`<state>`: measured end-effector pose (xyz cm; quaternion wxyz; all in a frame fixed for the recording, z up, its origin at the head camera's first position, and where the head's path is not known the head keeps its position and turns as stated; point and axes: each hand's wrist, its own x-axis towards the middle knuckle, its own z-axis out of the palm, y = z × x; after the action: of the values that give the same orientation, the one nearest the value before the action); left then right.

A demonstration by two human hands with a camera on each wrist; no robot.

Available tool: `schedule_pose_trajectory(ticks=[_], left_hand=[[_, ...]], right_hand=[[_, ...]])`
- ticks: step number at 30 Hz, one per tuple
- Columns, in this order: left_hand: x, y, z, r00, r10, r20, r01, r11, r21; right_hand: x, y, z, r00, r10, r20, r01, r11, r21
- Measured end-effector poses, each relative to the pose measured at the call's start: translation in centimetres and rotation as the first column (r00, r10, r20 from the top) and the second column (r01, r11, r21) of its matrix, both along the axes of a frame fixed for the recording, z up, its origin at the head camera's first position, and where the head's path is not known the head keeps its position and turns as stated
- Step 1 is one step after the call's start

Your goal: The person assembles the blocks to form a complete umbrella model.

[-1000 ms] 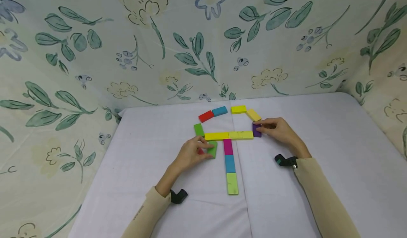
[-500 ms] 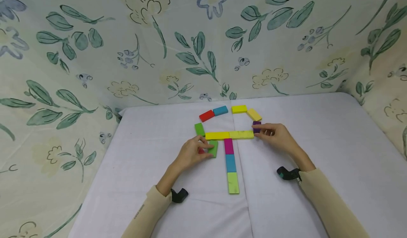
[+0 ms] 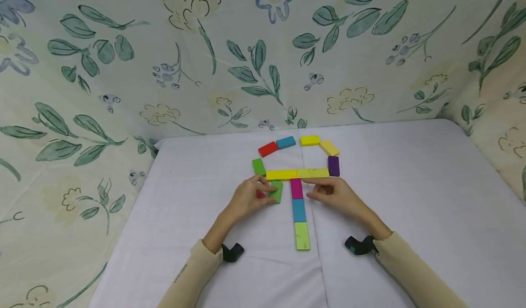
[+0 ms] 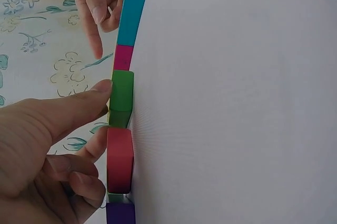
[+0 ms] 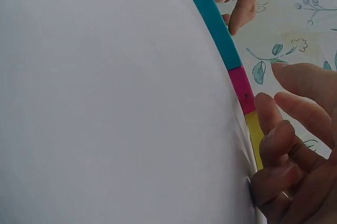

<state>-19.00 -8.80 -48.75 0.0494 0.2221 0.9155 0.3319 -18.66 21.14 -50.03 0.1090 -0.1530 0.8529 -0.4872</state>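
Note:
My left hand (image 3: 245, 198) pinches a green block (image 3: 277, 192) between thumb and fingertip, just below the left end of a yellow block (image 3: 281, 175). Beside it a red block (image 4: 120, 161) stands under the fingers, mostly hidden in the head view. Further along, the left wrist view shows a purple block (image 4: 121, 214). My right hand (image 3: 341, 200) holds nothing; its fingertips are right by a magenta block (image 3: 297, 189) and a second yellow block (image 3: 313, 173). Below the magenta block run a blue block (image 3: 299, 210) and a lime block (image 3: 302, 236) in one column.
An arch of blocks lies above the yellow bar: green (image 3: 259, 167), red (image 3: 268, 149), blue (image 3: 285, 142), yellow (image 3: 310, 140), pale yellow (image 3: 329, 147) and purple (image 3: 334, 166). A gap separates the arch's blue and yellow blocks. White cloth (image 3: 185, 175) covers the table; a floral curtain hangs behind.
My right hand has left the purple block at the right end and moved left and down to beside the magenta block. The left hand stays on the green block.

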Motion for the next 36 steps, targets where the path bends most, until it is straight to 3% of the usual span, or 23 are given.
schedule_pose_trajectory(ticks=[13,18,21,26,31,36], left_hand=[[0.0,0.1,0.1,1.0,0.005,-0.003,-0.005,1.0,-0.016],[-0.5,-0.3,0.2,1.0,0.027,-0.013,-0.026,0.999,0.019],[-1.8,-0.9,0.7,0.997,0.058,-0.041,-0.057,0.998,0.039],[-6.0,-2.3,1.2,0.992,0.102,-0.073,-0.1,0.995,0.026],[-9.7,-3.5,1.1,0.996,0.076,0.049,-0.076,0.997,0.008],[-11.5,-3.8,1.0,0.985,0.074,0.155,-0.075,0.997,-0.001]], right_hand=[[0.0,-0.4,-0.3,1.0,-0.026,0.014,0.026,1.0,0.011],[-0.1,-0.4,-0.5,0.999,-0.033,0.023,0.033,0.999,0.017],[-0.3,-0.4,-0.6,0.999,-0.026,0.022,0.026,1.0,0.012],[-0.4,-0.1,-0.7,1.0,-0.016,0.012,0.016,1.0,0.005],[-0.6,0.1,-1.0,1.0,0.01,0.026,-0.01,1.0,-0.014],[-0.7,0.2,-1.1,0.999,0.021,0.039,-0.02,1.0,-0.022]])
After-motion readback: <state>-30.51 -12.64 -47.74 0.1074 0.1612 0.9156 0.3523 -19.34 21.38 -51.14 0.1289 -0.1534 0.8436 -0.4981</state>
